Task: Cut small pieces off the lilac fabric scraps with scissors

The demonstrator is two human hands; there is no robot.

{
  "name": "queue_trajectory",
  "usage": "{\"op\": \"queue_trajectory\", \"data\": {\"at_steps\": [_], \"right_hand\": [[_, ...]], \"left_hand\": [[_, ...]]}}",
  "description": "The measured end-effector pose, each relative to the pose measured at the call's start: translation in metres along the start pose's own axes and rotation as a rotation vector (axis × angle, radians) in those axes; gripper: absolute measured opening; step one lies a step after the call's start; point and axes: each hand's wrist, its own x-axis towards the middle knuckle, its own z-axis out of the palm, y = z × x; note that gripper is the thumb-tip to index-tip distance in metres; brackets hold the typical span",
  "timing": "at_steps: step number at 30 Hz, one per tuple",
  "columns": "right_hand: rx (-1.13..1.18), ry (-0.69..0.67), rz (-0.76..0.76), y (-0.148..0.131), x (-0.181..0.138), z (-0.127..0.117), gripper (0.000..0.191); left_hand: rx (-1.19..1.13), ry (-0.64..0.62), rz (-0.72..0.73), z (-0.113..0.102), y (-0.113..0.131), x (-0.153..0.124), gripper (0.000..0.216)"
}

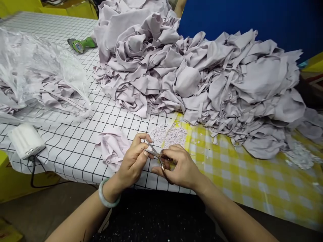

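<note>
Both my hands meet low in the middle of the head view, above the table's front edge. My right hand (183, 166) has its fingers through the handles of a small pair of scissors (156, 154), whose blades point left. At those blades, my left hand (135, 158) is closed in a pinch; what sits between its fingertips is too small to make out. A pale lilac piece of fabric (112, 144) lies crumpled on the table just behind my left hand. Beyond the scissors, many tiny cut scraps (174, 136) are spread over the tablecloth.
A large heap of lilac fabric pieces (186, 77) fills the back. At left are a clear plastic bag (58, 60) with similar pieces, a white box (26, 141) with a black cable, and a green-handled tool (82, 44). More pale scraps (302, 154) lie right.
</note>
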Motion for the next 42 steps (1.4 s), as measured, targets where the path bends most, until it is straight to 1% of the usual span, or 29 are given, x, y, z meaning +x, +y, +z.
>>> {"op": "queue_trajectory", "data": {"at_steps": [5,10,15,20,24,27,30,32,33,34,36,37,38,39,41,42], "right_hand": [[0.013,0.003,0.006,0.002,-0.001,0.0,0.054],[0.051,0.051,-0.032,0.003,-0.001,0.0,0.054],[0.074,0.096,-0.056,0.007,-0.003,0.001,0.051],[0.038,0.135,-0.037,0.016,-0.011,0.0,0.051],[0.01,0.15,0.049,0.026,-0.02,-0.002,0.053],[0.03,0.17,0.13,0.032,-0.026,-0.004,0.056],[0.096,0.183,0.237,0.04,-0.032,-0.007,0.057],[0.144,0.205,0.325,0.046,-0.036,-0.01,0.053],[0.156,0.214,0.356,0.049,-0.038,-0.012,0.049],[0.16,0.219,0.37,0.052,-0.04,-0.014,0.046],[0.157,0.19,0.341,0.057,-0.041,-0.017,0.043],[0.161,0.152,0.31,0.059,-0.041,-0.017,0.042],[0.172,0.111,0.278,0.059,-0.04,-0.016,0.04],[0.182,0.074,0.252,0.058,-0.038,-0.013,0.038],[0.199,0.026,0.216,0.049,-0.031,-0.002,0.037],[0.209,0.025,0.2,0.043,-0.027,0.005,0.037]], "left_hand": [[0.018,-0.018,0.022,0.002,-0.001,0.002,0.027],[0.033,-0.036,0.063,0.004,-0.002,0.005,0.027],[0.04,-0.057,0.06,0.007,-0.005,0.008,0.028],[0.066,-0.123,0.038,0.012,-0.004,0.015,0.032],[0.078,-0.193,0.052,0.019,-0.005,0.025,0.034],[0.095,-0.238,0.063,0.027,-0.013,0.036,0.032],[0.147,-0.214,0.07,0.035,-0.019,0.043,0.03],[0.221,-0.209,0.096,0.037,-0.016,0.04,0.028],[0.271,-0.252,0.12,0.036,-0.011,0.035,0.026],[0.329,-0.324,0.147,0.034,-0.004,0.03,0.023],[0.429,-0.487,0.188,0.024,0.012,0.015,0.021],[0.456,-0.519,0.189,0.016,0.019,0.007,0.022],[0.476,-0.484,0.17,0.005,0.025,-0.002,0.022],[0.501,-0.383,0.144,-0.007,0.028,-0.01,0.02],[0.6,-0.094,0.074,-0.036,0.026,-0.026,0.014],[0.674,0.024,0.035,-0.049,0.022,-0.033,0.012]]}}
